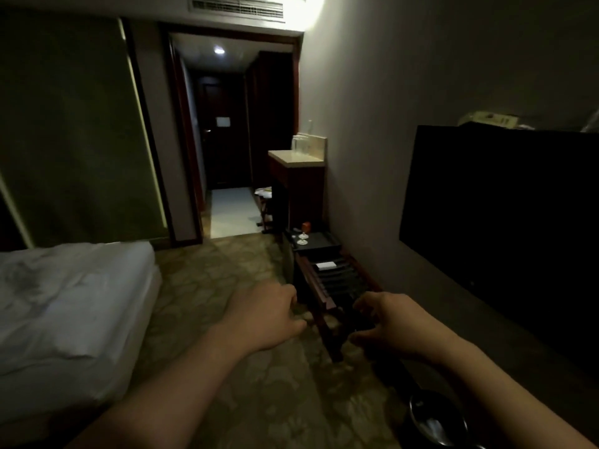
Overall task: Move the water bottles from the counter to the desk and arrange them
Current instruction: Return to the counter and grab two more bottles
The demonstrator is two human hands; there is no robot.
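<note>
Dim hotel room, looking down the strip of carpet between the bed (pixel 64 286) and the right wall toward the entry corridor. Both hands out in front at waist height and carrying nothing: left hand (pixel 265 315) loosely curled, knuckles up; right hand (pixel 392 322) with fingers and thumb bent toward each other around empty air — probably just the relaxed swing of walking, readied for a pickup. Well ahead, against the right wall beside the doorway, a small counter (pixel 285 156) with a pale stone top; at its back corner, clear upright shapes — most likely the water bottles (pixel 299 142), though too far and too dim to count or tell from glasses. Nearer, along the same wall, a slatted wooden luggage rack (pixel 337 283) and, past it, a dark tray (pixel 321 243) with a stemmed glass. Large dark television (pixel 502 205) at right. Judged stage: approach to the counter, nothing yet collected; desk not identifiable here.
</note>
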